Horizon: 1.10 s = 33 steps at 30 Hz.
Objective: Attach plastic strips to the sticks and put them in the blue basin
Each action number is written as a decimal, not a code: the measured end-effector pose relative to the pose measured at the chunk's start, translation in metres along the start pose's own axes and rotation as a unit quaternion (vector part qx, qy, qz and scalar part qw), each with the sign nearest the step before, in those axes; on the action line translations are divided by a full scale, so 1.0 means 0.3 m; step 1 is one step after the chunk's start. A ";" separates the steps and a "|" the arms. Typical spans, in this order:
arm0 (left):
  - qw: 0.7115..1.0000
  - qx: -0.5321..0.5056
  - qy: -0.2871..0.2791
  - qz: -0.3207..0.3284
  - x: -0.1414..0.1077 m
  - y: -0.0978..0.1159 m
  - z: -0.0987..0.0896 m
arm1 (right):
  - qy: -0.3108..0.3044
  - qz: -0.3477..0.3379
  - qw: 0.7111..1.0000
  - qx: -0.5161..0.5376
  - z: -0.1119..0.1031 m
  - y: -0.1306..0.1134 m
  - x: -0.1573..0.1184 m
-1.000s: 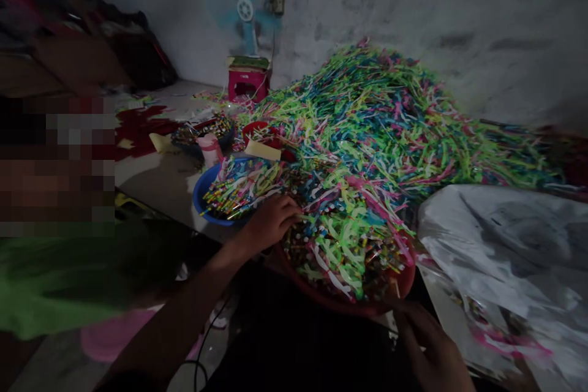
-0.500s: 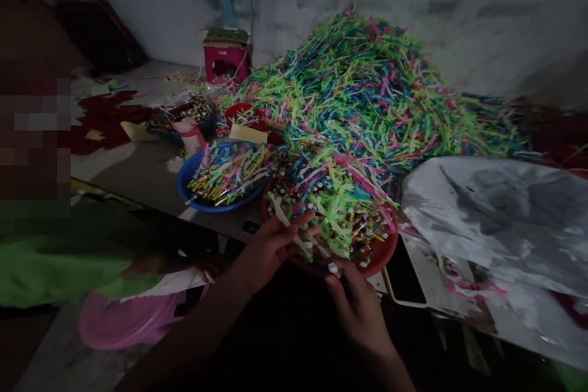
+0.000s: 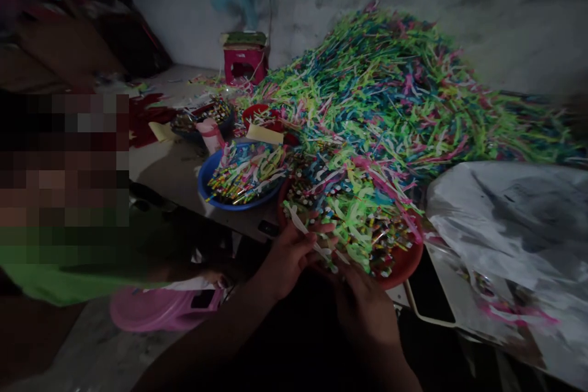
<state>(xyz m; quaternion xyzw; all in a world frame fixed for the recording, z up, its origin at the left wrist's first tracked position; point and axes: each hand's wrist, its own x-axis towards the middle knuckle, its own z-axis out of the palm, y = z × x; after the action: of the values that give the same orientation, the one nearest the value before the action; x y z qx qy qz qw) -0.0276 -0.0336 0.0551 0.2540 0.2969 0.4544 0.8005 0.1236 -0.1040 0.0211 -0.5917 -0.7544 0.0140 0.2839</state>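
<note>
A person's left hand [image 3: 287,254] pinches a pale strip [image 3: 309,237] between thumb and fingers at the near rim of a red bowl [image 3: 400,263], while the right hand [image 3: 362,306], low in the dim foreground, closes its fingertips toward the strip's lower end; whether those fingers actually grip it is too dark to tell. The strip slants from the far left down to the near right and spans the gap between the two hands, so it lies directly in them, touching the left and at least just beside the right.

The bowl is heaped with neon green, pink and blue strips and small colourful sticks, and it sits on the desk just beyond the hands. A blue bowl [image 3: 209,180] of similar sticks stands to its left, and a great pile of coloured strips [image 3: 390,92] rises against the far wall. A crumpled plastic sheet [image 3: 509,226] lies to the right, and a pink stool [image 3: 243,64] stands far back.

Handling such a thin strip well probably calls for a light pinch near each end, held taut and lifted clear of the tangle so that neighbouring strips are not dragged out with it. Another person in a green sleeve [image 3: 59,269] sits at left.
</note>
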 end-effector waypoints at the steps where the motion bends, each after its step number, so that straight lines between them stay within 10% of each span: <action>1: 1.000 0.002 0.015 0.005 -0.002 -0.006 0.001 | 0.006 -0.004 1.000 -0.019 0.009 0.004 -0.005; 7: 0.999 0.008 0.037 -0.014 -0.028 -0.014 0.004 | 0.012 0.072 0.987 0.140 0.045 -0.014 -0.034; 14: 0.996 0.062 -0.062 -0.018 -0.071 -0.028 -0.022 | -0.143 0.197 0.874 0.420 0.019 -0.037 -0.061; 26: 0.986 0.096 -0.137 0.007 -0.068 -0.058 -0.042 | -0.075 0.241 0.879 0.405 0.068 -0.041 -0.104; 33: 0.978 0.179 -0.086 0.063 0.003 0.041 -0.089 | -0.042 0.158 0.956 0.244 0.023 0.087 -0.102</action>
<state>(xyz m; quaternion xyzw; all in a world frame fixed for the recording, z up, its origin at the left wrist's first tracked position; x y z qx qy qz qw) -0.0531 -0.0235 0.0446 0.4496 0.2867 0.4196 0.7345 0.1479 -0.1218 -0.0065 -0.6148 -0.6361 0.2670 0.3822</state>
